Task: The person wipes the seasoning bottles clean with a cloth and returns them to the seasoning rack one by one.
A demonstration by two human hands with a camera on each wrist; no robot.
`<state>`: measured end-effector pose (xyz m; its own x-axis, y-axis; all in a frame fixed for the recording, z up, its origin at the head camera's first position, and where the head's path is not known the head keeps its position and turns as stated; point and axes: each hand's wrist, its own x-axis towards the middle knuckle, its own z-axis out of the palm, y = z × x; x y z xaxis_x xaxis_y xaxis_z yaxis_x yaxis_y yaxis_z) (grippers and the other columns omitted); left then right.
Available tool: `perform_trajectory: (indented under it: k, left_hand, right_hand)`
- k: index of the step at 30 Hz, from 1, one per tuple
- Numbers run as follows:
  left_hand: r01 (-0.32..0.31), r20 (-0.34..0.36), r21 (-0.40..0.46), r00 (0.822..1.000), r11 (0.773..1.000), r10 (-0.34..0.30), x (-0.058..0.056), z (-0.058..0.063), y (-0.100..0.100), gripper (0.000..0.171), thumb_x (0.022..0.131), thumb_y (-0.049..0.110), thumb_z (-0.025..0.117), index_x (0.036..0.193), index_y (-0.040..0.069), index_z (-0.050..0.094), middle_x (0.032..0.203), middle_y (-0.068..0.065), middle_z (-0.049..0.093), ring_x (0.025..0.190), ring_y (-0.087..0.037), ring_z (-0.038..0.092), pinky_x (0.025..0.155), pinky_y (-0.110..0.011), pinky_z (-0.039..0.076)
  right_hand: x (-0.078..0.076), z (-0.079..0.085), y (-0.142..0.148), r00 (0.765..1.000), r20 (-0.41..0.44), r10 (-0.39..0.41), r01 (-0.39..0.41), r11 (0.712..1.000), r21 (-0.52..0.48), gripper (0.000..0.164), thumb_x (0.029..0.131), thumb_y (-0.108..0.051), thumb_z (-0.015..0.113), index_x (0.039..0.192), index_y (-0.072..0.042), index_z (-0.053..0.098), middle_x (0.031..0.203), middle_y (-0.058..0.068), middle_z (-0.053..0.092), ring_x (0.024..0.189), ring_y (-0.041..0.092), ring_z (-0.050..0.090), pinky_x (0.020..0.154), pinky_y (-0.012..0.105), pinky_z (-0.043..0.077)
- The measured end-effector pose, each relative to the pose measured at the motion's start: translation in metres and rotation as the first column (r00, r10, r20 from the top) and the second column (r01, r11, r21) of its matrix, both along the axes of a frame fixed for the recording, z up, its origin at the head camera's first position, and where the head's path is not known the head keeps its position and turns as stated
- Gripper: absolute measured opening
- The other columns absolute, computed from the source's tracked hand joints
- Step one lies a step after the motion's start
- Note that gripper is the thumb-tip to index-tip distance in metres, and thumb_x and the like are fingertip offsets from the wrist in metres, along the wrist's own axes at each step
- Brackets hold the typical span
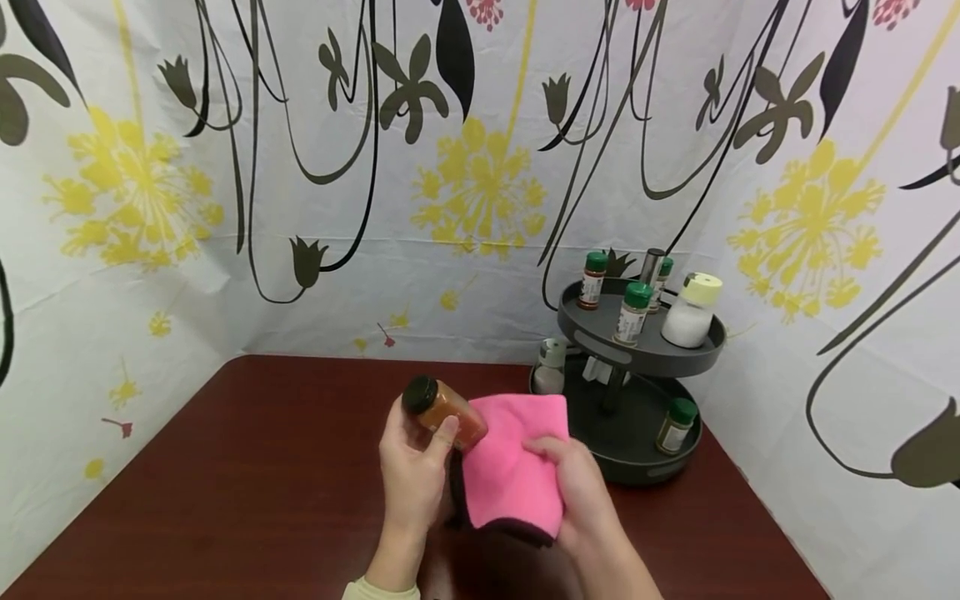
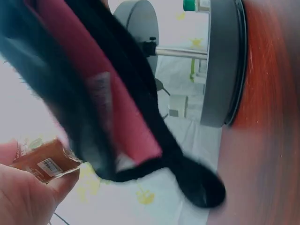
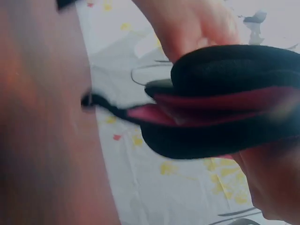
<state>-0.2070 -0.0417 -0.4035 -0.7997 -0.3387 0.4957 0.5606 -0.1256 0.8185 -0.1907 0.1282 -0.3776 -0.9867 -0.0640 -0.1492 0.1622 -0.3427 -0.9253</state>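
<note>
A small jar (image 1: 468,423) of reddish-brown spice with a black lid is gripped in my left hand (image 1: 408,475), tilted with the lid up to the left. My right hand (image 1: 588,496) holds a folded pink cloth (image 1: 510,479) with black edging, its thumb lying on the pink face. The jar's lower end overlaps the cloth in the head view. In the left wrist view a barcode label shows on the jar (image 2: 49,166), and a black tab (image 2: 201,185) hangs from the cloth. Dark folds of the cloth (image 3: 197,140) fill much of the right wrist view.
A two-tier dark grey turntable rack (image 1: 637,358) stands at the back right of the brown table (image 1: 247,483). Several green-lidded spice jars (image 1: 632,315) and a white shaker with a pale yellow lid (image 1: 690,312) stand on it. Flower-printed sheeting (image 1: 360,325) hangs behind the table.
</note>
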Motion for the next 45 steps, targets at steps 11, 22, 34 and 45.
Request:
perform_trajectory:
  k: [11,22,34,45]
  left_hand:
    - [0.010,-0.052,-0.033,0.999,0.999,-0.012,0.004,0.002,0.009,0.051,0.094,-0.004,0.076,0.141,-0.003,0.057,0.128,-0.022,0.070,0.118,-0.009,0.069,0.099,-0.019,0.057]
    - [-0.053,-0.062,-0.133,0.997,0.990,0.045,-0.004,-0.001,-0.015,0.052,0.090,-0.005,0.080,0.138,-0.001,0.060,0.117,-0.017,0.073,0.106,-0.005,0.071,0.089,-0.017,0.059]
    - [0.103,0.117,-0.405,0.991,0.908,-0.061,-0.031,0.006,-0.020,0.047,0.094,0.008,0.081,0.137,0.009,0.063,0.123,-0.016,0.076,0.117,-0.032,0.075,0.098,-0.045,0.063]
    - [0.225,0.173,-0.594,0.973,0.772,-0.151,-0.109,0.004,0.066,0.049,0.093,0.023,0.085,0.136,0.013,0.064,0.116,-0.007,0.077,0.103,-0.019,0.072,0.090,-0.037,0.059]
  right_hand:
    - [-0.001,-0.014,-0.017,0.998,-0.016,0.062,-0.063,0.994,-0.087,0.038,0.103,-0.014,0.055,0.138,-0.001,0.046,0.114,0.003,0.070,0.104,0.013,0.070,0.092,0.032,0.061]
    - [0.017,-0.013,0.009,0.998,0.039,0.050,-0.053,0.995,0.090,0.040,0.101,-0.017,0.063,0.136,-0.001,0.052,0.102,0.004,0.071,0.092,0.018,0.070,0.084,0.036,0.061]
    - [0.029,-0.023,0.070,0.994,0.082,-0.065,0.034,0.942,0.333,0.036,0.104,-0.021,0.061,0.133,-0.002,0.056,0.101,0.008,0.067,0.092,0.025,0.067,0.082,0.040,0.059]
    - [0.039,-0.035,0.093,0.985,0.083,-0.152,0.082,0.830,0.552,0.033,0.104,-0.024,0.061,0.125,0.001,0.062,0.093,0.003,0.068,0.086,0.020,0.064,0.077,0.035,0.053]
